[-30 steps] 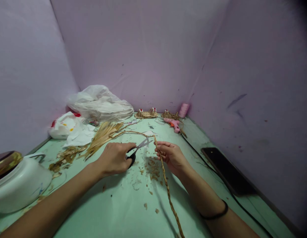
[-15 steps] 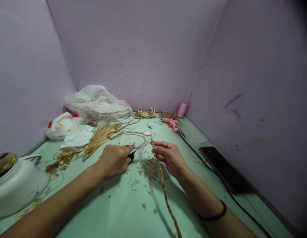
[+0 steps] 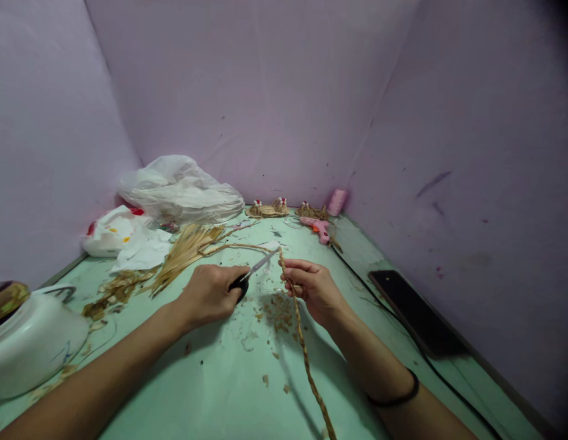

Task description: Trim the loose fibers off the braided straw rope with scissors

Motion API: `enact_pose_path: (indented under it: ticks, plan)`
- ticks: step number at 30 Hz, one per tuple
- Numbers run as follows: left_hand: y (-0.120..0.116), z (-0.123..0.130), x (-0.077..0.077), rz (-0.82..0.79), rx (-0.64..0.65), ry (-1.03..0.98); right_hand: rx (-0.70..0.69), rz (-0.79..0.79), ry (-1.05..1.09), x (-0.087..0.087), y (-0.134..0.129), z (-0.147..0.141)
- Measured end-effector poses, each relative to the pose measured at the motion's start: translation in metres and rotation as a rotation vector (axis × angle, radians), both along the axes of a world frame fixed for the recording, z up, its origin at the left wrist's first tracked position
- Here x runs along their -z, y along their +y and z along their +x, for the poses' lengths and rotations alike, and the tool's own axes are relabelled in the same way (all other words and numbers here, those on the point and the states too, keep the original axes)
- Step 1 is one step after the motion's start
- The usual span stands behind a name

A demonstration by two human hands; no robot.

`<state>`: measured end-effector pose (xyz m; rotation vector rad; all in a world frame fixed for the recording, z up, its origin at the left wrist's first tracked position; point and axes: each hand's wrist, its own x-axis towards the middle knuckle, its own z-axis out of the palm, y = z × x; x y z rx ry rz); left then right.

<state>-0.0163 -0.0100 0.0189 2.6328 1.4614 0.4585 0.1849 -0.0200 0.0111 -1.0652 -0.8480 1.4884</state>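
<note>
My left hand (image 3: 215, 293) is wrapped round the black handles of a pair of scissors (image 3: 262, 263), whose blades point up and right and look closed. The blade tips reach close to a braided straw cord (image 3: 300, 333); whether they touch it I cannot tell. My right hand (image 3: 311, 287) pinches that cord near its upper end, and the rest hangs down toward the bottom edge of the view. A further length of thin cord (image 3: 233, 245) curves across the table behind the scissors. Small straw clippings (image 3: 279, 313) are scattered below the hands.
Dry straw strips (image 3: 185, 253) lie left of centre, near a white plastic bag (image 3: 183, 189) and crumpled paper (image 3: 142, 247). A white pot (image 3: 36, 342) stands at left. Woven pieces (image 3: 268, 211), a pink glue gun (image 3: 317, 228) and a thread spool (image 3: 338, 201) sit behind; a phone (image 3: 416, 311) lies right.
The scissor blades have closed and their tips have swung slightly upward. My left index finger has curled in toward the handles. My right hand and the cord have hardly moved.
</note>
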Motion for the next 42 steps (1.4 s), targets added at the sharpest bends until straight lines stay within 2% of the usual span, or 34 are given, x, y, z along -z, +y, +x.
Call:
enact_pose_path:
  ticks: [2, 5, 8, 11, 13, 15, 16, 20, 22, 24, 28, 33, 37, 42]
  plan:
    - [0.003, -0.001, -0.004, 0.019, -0.072, -0.048, -0.004, 0.002, 0.003, 0.001, 0.000, 0.000]
    - [0.006, -0.010, -0.013, -0.024, -0.135, 0.156, -0.008, 0.000, 0.009, 0.002, 0.000, 0.001]
    - [0.005, -0.025, -0.021, -0.222, -0.009, 0.373, -0.019, -0.003, 0.019, 0.002, 0.000, 0.001]
    - [0.004, -0.036, -0.027, -0.376, 0.056, 0.344, -0.046, 0.007, 0.027, 0.000, -0.001, -0.002]
    - [0.004, -0.033, -0.029, -0.332, 0.016, 0.261, -0.096, 0.014, 0.038, -0.001, -0.005, -0.005]
    - [0.003, -0.022, -0.029, -0.288, -0.058, 0.080, -0.164, 0.024, 0.053, 0.000, -0.009, -0.010]
    - [0.002, -0.013, -0.028, -0.321, -0.093, -0.059, -0.200, 0.031, 0.060, 0.001, -0.012, -0.013]
    - [-0.003, 0.021, -0.012, -0.785, -0.173, -0.721, -0.298, 0.027, 0.048, 0.008, -0.019, -0.024]
    - [-0.003, 0.029, -0.005, -0.828, -0.206, -0.969, -0.342, -0.023, 0.048, 0.012, -0.020, -0.027]
    - [-0.002, 0.030, -0.001, -0.789, -0.228, -1.121, -0.427, -0.101, 0.080, 0.014, -0.020, -0.027]
    - [0.002, 0.021, -0.003, -0.780, -0.211, -1.230, -0.634, -0.221, 0.144, 0.012, -0.019, -0.021]
    - [0.009, 0.010, -0.005, -0.715, -0.218, -1.279, -0.784, -0.209, 0.168, 0.008, -0.020, -0.014]
    - [0.013, 0.006, -0.004, -0.712, -0.231, -1.326, -0.743, -0.190, 0.056, 0.012, -0.019, -0.015]
    - [0.015, 0.011, 0.000, -0.713, -0.309, -1.383, -0.554, -0.054, -0.061, 0.011, -0.021, -0.021]
